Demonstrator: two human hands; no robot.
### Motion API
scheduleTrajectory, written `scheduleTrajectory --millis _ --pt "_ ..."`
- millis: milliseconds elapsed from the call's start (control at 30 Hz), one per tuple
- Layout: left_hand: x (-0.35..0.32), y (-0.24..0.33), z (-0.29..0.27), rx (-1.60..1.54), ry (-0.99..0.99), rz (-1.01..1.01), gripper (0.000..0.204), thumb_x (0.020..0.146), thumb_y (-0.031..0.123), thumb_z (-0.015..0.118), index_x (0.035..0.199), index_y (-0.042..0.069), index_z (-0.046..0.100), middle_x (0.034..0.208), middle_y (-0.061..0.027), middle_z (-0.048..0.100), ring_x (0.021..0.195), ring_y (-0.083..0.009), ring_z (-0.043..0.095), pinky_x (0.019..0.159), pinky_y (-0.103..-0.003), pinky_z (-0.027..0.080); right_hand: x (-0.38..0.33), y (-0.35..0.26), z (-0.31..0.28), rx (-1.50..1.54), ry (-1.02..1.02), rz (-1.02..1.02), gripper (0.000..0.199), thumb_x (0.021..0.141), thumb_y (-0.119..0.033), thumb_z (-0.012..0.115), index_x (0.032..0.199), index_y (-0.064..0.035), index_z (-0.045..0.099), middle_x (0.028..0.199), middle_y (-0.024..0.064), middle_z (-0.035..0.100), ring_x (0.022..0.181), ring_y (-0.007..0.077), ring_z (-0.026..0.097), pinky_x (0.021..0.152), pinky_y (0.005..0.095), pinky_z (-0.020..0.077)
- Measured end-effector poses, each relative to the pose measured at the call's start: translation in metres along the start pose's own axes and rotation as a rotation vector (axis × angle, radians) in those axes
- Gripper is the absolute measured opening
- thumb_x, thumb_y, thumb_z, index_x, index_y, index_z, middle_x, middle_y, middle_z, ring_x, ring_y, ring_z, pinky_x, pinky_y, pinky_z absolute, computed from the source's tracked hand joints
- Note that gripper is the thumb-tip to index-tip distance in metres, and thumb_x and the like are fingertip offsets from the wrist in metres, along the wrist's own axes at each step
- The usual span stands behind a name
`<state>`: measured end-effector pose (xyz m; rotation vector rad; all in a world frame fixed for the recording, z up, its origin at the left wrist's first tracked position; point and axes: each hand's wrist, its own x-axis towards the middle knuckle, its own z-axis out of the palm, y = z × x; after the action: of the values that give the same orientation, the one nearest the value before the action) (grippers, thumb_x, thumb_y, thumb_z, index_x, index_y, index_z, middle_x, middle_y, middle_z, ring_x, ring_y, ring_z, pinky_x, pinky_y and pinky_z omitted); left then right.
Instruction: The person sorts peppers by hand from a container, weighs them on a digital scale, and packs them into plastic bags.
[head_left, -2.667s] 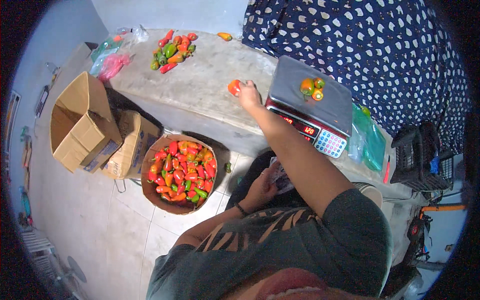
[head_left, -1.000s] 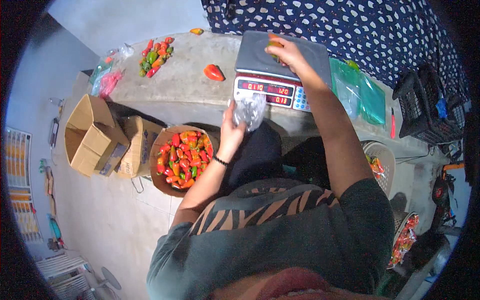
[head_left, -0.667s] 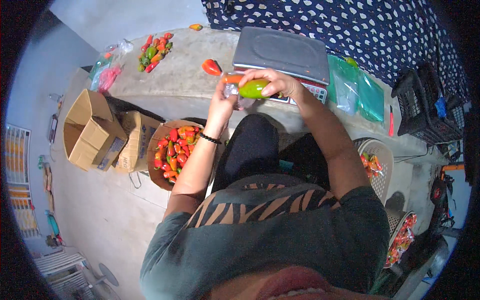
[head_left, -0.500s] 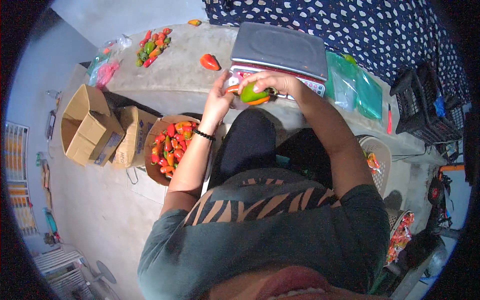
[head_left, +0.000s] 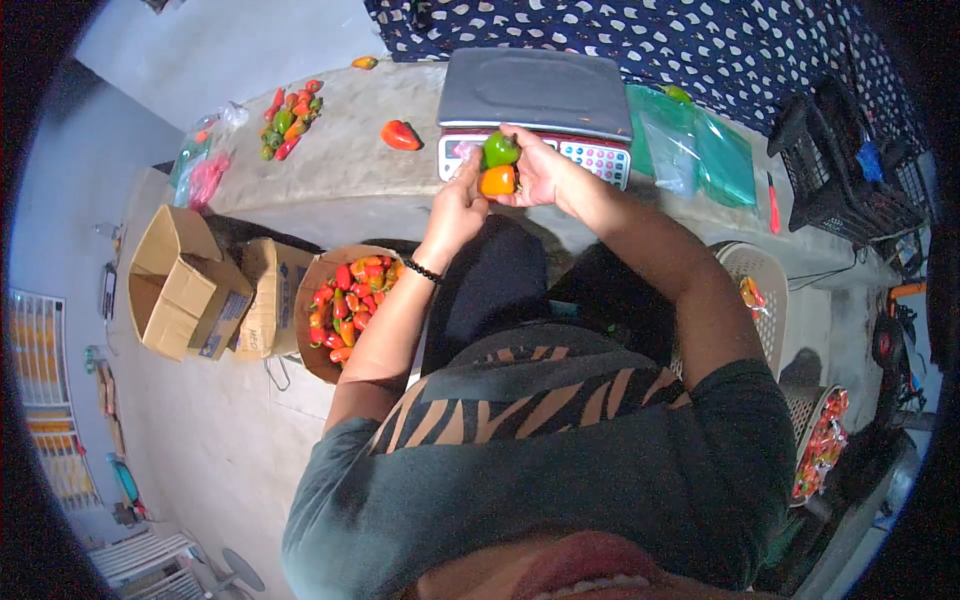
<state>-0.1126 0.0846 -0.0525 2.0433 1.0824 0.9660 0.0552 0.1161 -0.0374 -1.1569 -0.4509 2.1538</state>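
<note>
In front of the scale's keypad, a green bell pepper and an orange bell pepper are between my two hands, the green one on the far side. My right hand is closed around them from the right, its fingertips over the green pepper. From the left, my left hand presses its fingers against the orange pepper. Whether clear plastic is in the left fingers is too blurred to tell. Just beyond stands the scale with a bare grey plate. A red-orange pepper lies left of it.
Mixed peppers lie piled on the concrete counter. Below it stand a box of red peppers and open cardboard boxes. Plastic bags lie right of the scale, near a red-handled knife and black crates.
The green pepper has turned more upright, and the orange one now shows below it. My right hand has rolled palm inward around them. The whole view has shifted slightly.
</note>
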Motion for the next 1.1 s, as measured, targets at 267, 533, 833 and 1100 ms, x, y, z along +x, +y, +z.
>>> scheduleTrajectory --millis 267,533,833,1100 --pt "0.024 0.017 0.007 -0.208 -0.113 -0.025 0.072 0.067 -0.003 0.049 0.135 0.005 0.026 0.13 -0.0238 0.038 0.119 -0.0271 0.041 0.092 -0.029 0.038 -0.022 -0.005 -0.006 0.358 -0.197 -0.171 0.053 0.079 -0.051 0.049 0.114 -0.0105 0.048 0.112 0.0117 0.051 0.104 0.0266 0.05 0.09 0.0448 0.0386" --pt "0.115 0.047 0.018 -0.664 -0.288 -0.03 0.075 0.07 -0.007 0.047 0.138 0.007 0.02 0.134 -0.0074 0.036 0.073 -0.0105 0.055 0.056 -0.021 0.046 -0.041 -0.087 -0.03 0.314 -0.176 -0.388 0.042 0.078 -0.04 0.055 0.105 -0.0089 0.049 0.106 0.011 0.052 0.099 0.0281 0.051 0.088 0.0466 0.0399" --pt "0.192 0.013 0.072 -0.415 -0.217 -0.154 0.075 0.066 -0.008 0.04 0.137 0.009 0.025 0.107 -0.0084 0.056 0.055 -0.0114 0.05 0.048 -0.025 0.042 0.012 -0.147 -0.077 -0.365 0.614 -0.338 0.029 0.085 -0.031 0.046 0.106 -0.0115 0.046 0.097 0.0112 0.052 0.088 0.032 0.05 0.062 0.0582 0.0399" --pt "0.186 -0.019 0.053 -0.465 -0.203 -0.317 0.064 0.07 -0.007 0.04 0.132 0.008 0.035 0.115 -0.0074 0.054 0.078 -0.0144 0.056 0.059 -0.026 0.049 0.011 -0.13 -0.054 -1.453 0.628 -0.421 0.044 0.081 -0.016 0.047 0.124 -0.0227 0.045 0.112 0.013 0.056 0.092 0.0257 0.06 0.079 0.0431 0.0479"
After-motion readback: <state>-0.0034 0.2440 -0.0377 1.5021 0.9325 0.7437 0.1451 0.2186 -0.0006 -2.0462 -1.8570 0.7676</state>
